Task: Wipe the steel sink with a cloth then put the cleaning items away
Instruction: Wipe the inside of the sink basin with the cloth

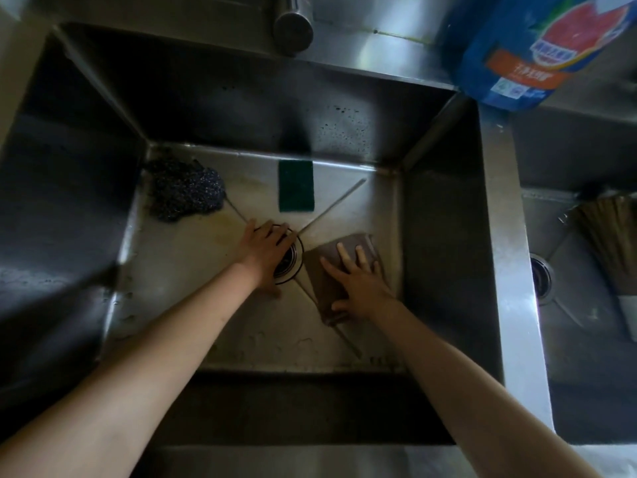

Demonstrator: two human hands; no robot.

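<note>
Right hand point(358, 288) presses cloth point(331, 270) flat beside sink wall point(444, 257); left hand point(265, 251) spread over drain point(289, 262).

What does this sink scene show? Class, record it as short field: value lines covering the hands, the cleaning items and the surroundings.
Setting: deep steel sink basin
Right hand: fingers spread flat, pressing a folded brown cloth on the basin floor
Left hand: resting over the round metal drain
Far left corner: dark steel-wool scrubber
Back wall: green rectangular scouring pad
Rim, right: blue detergent bottle
Above: steel tap
</note>
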